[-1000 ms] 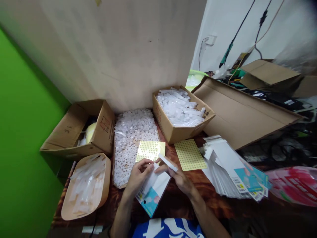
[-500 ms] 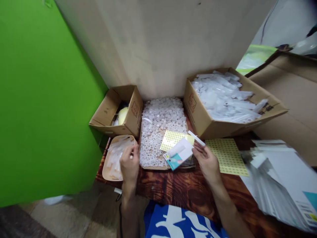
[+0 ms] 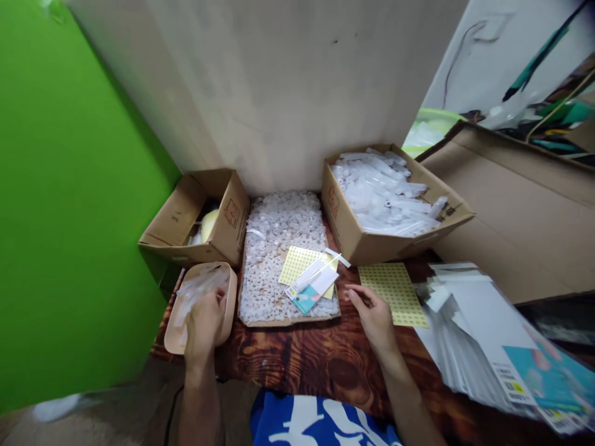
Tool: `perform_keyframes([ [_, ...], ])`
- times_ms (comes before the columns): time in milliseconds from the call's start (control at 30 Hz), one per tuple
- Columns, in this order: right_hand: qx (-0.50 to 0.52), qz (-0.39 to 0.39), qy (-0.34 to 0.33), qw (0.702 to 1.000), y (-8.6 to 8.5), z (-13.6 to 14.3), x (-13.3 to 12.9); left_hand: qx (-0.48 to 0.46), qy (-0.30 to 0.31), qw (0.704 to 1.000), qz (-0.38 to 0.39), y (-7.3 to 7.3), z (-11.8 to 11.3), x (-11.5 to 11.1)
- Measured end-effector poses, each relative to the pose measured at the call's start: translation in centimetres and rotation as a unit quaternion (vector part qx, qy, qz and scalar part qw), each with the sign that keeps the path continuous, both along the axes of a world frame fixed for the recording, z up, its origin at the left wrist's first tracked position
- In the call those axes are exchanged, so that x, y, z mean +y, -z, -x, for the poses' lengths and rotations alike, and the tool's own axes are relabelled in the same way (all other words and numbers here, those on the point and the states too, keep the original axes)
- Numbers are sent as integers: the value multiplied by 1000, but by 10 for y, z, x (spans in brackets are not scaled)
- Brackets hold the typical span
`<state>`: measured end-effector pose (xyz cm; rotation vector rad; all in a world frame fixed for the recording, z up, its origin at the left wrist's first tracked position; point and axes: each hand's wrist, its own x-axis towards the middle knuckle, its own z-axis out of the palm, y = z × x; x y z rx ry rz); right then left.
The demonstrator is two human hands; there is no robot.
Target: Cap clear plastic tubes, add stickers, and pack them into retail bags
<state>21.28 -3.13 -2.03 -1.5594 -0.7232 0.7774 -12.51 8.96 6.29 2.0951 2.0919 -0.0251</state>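
My left hand (image 3: 207, 316) is over the tan basket (image 3: 231, 303) of clear plastic pieces, its fingers curled; what they may hold is hidden. My right hand (image 3: 374, 316) hovers above the wood table, fingers apart and holding nothing. Between the hands, a shallow cardboard tray (image 3: 267, 323) is full of small white pieces. On it lie a yellow sticker sheet (image 3: 292, 259) and a white and teal card (image 3: 307, 297), with a clear tube and a white strip (image 3: 338, 257) at the card's upper end.
Behind the basket stands an open carton (image 3: 223, 214) with a yellow item inside. A larger carton (image 3: 348, 238) of translucent tubes is at the back right. Another yellow sheet (image 3: 395, 291) and stacked printed packets (image 3: 483, 334) lie at the right. A green panel (image 3: 69, 217) borders the left.
My right hand has let go of the white strip, which now lies by the card, and has drawn back. My left hand has moved over the basket. The view has shifted right.
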Motion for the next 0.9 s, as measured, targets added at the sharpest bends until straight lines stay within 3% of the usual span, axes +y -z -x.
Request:
perform_keyframes([
  [133,27,-5,-11,1000,0,1,-5,23,57,997,56,0,7,4],
  [333,24,-13,-2,1000,2,-4,-8,-64,65,993,73,-1,11,-1],
  [600,27,-22,-27,999,-11,2,-6,-207,-1,977,-59,-10,22,-5],
  [667,28,-24,-48,998,-16,9,-6,-337,-43,928,-154,-16,10,-7],
  [767,67,-55,-112,990,-23,26,-5,-560,-63,788,-249,-23,-32,-21],
  [800,103,-76,-140,982,-25,32,-5,-602,-42,765,-226,-23,-51,-27],
  [900,206,-140,-183,951,-29,48,-3,-651,48,757,-29,-12,-108,-47],
])
